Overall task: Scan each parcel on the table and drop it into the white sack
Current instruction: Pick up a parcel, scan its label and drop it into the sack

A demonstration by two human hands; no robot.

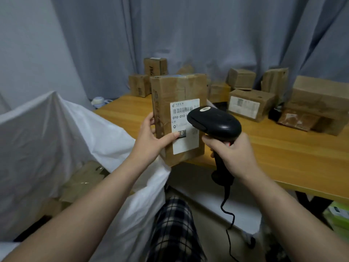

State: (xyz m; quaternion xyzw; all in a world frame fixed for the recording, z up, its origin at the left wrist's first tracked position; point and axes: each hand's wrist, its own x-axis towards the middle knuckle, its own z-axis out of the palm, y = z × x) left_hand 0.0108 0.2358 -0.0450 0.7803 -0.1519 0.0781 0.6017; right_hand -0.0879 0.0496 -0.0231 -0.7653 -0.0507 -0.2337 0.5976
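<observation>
The left hand (151, 137) held a brown cardboard parcel (175, 89) upright at the near edge of the desk (283, 154). Its fingers (152, 118) curled round the parcel's left side, and the thumb pressed on the white label (186, 146). Whether the parcel touched the desk could not be told.

The right hand (236, 152) gripped the handle of a black barcode scanner (215, 123). The scanner's head sat in front of the label and hid part of it. Its cable (225, 205) hung down below the right fingers.

Past both hands, more cardboard parcels (251, 104) lay along the far side of the desk, in front of a grey curtain (188, 35). Left of and below the left fingers, the white sack (56, 138) stood open, with brown cardboard (83, 182) showing inside.
</observation>
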